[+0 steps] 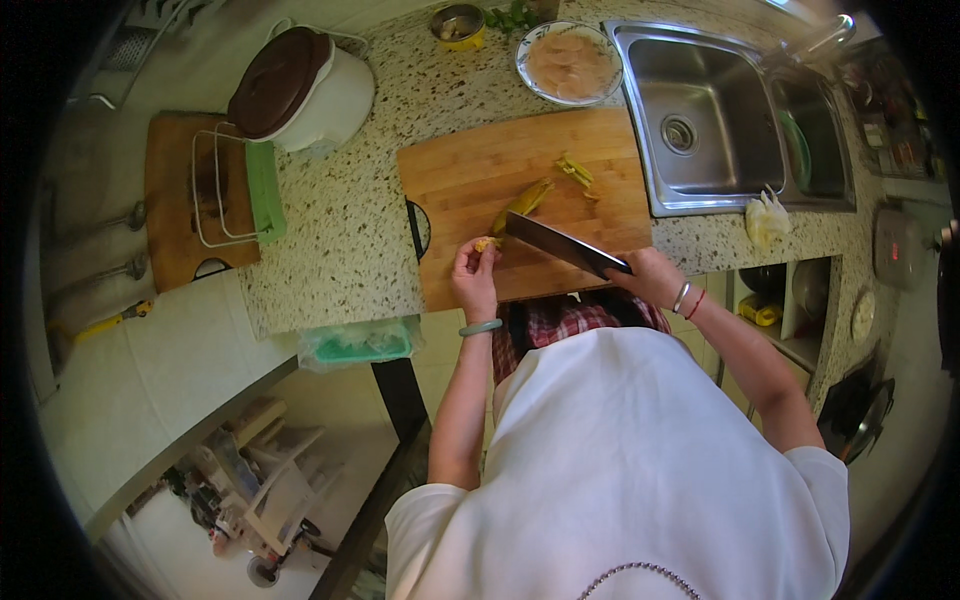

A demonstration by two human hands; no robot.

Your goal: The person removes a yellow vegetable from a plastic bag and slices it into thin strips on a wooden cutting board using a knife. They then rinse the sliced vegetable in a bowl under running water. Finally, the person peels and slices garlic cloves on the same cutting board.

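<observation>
A wooden cutting board (455,165) lies on the speckled counter in front of me. My right hand (648,278) is closed round the handle of a kitchen knife (560,243), whose broad blade points left over the board. Just beyond the blade's tip lies a long yellow-green vegetable (524,206), its exact kind unclear. Several cut yellow-green strips (576,173) rest farther back. My left hand (475,270), at the board's near left, pinches a small yellow piece (487,243) between thumb and fingers.
Behind the board stands a plate of thin pale slices (570,65), with a small metal bowl (458,26) to its left. The steel sink (700,110) is at right, a whitish bundle (768,218) by its edge. A lidded white pot (330,100) and green-based rack (264,190) stand left.
</observation>
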